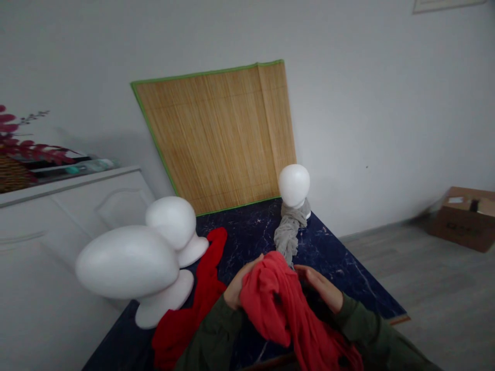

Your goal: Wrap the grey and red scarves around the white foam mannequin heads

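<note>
Both my hands meet over the near part of a dark blue marble-patterned table [340, 257]. My left hand [238, 284] is closed on a bunched light red scarf [276, 304] that drapes down toward me. My right hand [320, 286] lies against the scarf's right side, its fingers stretched out and partly under the cloth. A darker red scarf [197, 304] trails across the table to the left. Two white foam mannequin heads [131, 265] [174, 226] stand at the left. A third white head [294, 185] at the back wears a grey scarf [288, 232] that hangs down in front.
A bamboo mat [216, 139] with green edging leans on the wall behind the table. A white cabinet [73, 216] stands left, with red foliage [23, 147] on top. A cardboard box [462, 216] sits on the grey floor at right.
</note>
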A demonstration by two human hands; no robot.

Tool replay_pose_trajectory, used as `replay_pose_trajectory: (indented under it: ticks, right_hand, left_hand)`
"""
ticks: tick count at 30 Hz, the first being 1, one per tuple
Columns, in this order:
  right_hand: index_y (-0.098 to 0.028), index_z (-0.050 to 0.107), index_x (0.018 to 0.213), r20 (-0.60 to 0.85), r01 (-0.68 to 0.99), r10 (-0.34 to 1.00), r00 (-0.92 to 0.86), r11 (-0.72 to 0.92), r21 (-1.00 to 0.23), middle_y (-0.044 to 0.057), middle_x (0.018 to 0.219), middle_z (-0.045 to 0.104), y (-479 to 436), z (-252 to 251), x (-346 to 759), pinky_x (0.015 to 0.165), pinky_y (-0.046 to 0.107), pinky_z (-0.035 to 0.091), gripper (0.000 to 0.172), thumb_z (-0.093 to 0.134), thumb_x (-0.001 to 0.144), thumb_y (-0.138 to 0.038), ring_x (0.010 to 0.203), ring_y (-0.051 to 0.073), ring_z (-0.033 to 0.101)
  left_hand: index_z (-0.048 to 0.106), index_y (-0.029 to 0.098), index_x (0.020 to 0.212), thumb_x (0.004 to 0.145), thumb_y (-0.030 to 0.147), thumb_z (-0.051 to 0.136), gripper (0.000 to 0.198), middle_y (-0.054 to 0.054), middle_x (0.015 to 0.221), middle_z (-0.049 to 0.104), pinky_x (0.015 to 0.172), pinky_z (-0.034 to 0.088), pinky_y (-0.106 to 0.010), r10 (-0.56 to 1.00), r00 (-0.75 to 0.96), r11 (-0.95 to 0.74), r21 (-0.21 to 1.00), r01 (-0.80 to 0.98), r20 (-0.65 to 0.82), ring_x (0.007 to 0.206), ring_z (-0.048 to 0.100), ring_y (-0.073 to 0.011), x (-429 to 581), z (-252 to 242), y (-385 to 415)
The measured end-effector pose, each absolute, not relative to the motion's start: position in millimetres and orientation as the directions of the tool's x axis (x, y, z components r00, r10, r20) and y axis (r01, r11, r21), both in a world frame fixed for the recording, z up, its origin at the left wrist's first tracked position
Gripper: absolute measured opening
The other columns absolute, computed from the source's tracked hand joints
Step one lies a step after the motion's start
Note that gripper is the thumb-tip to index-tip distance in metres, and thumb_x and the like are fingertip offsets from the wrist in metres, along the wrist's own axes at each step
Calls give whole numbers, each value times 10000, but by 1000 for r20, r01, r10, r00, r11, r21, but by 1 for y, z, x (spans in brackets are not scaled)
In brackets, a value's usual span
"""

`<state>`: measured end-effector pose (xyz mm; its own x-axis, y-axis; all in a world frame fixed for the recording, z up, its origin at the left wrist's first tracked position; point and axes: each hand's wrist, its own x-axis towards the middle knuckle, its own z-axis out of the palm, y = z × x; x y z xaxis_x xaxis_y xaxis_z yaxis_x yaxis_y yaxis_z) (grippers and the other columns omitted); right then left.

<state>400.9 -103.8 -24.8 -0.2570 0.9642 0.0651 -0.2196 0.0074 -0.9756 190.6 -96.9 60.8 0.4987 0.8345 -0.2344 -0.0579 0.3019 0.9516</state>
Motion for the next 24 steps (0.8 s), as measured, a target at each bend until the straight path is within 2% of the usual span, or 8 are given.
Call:
replay_pose_trajectory:
  ticks: [2,4,8,10,13,17,21,24]
  right_hand:
    - [-148,473,1210,283,-184,887,-365,229,-956,128,1236,493,-113,-7,393,1004,401,273,725,675,615,-510,1146,257,439]
    - [-148,496,1191,355,-190,800,-484,300,-935,107,1162,553,-119,9,384,955,381,342,675,716,608,-407,1056,246,509]
    - [-154,639,938,286,-348,909,-304,173,-921,40,812,665,-113,21,377,779,313,460,313,632,713,-372,742,170,602]
    - [-158,652,864,181,-461,957,-225,59,-885,11,659,644,-108,19,379,634,265,486,280,637,704,-387,556,125,572]
    - [-161,650,865,83,-503,935,-346,-110,-857,-18,558,604,-108,14,378,498,222,463,294,670,671,-380,396,81,490]
    - [-163,577,1086,206,-490,680,-704,-254,-834,61,973,637,-134,11,358,865,316,423,533,674,647,-450,847,173,606]
    - [-161,592,1056,167,-250,258,-952,-335,-908,68,1049,609,-159,7,348,948,314,361,653,768,495,-444,1066,220,518]
    - [-165,634,894,140,-309,428,-893,-357,-881,41,784,656,-152,-3,370,883,329,425,448,699,584,-481,891,210,607]
  left_hand:
    - [605,116,931,770,662,243,674,-97,873,661,856,415,-471,821,506,316,949,-15,-265,984,566,-286,198,61,-104]
    - [600,124,954,743,695,188,734,-112,892,658,858,411,-478,843,473,279,960,21,-256,1003,557,-297,201,60,-109]
    - [568,159,1039,662,664,385,656,-101,990,639,882,406,-446,832,533,224,972,-70,-153,1047,532,-299,189,56,-121]
    - [580,166,1027,590,535,563,572,-91,1004,637,877,413,-430,746,646,259,964,-60,-161,1045,531,-308,178,51,-129]
    - [632,134,908,464,413,658,525,-113,932,656,833,437,-438,663,709,313,949,30,-241,998,549,-350,164,42,-138]
    - [645,158,814,491,476,575,459,-90,871,671,847,441,-448,884,434,262,953,-153,-174,997,555,-343,157,34,-139]
    - [621,183,929,637,550,482,489,-77,947,660,872,434,-431,959,251,163,980,-114,-130,1000,561,-297,149,40,-133]
    - [614,198,943,742,527,423,431,-78,998,644,876,430,-396,964,252,24,975,222,-81,972,565,-257,120,45,-132]
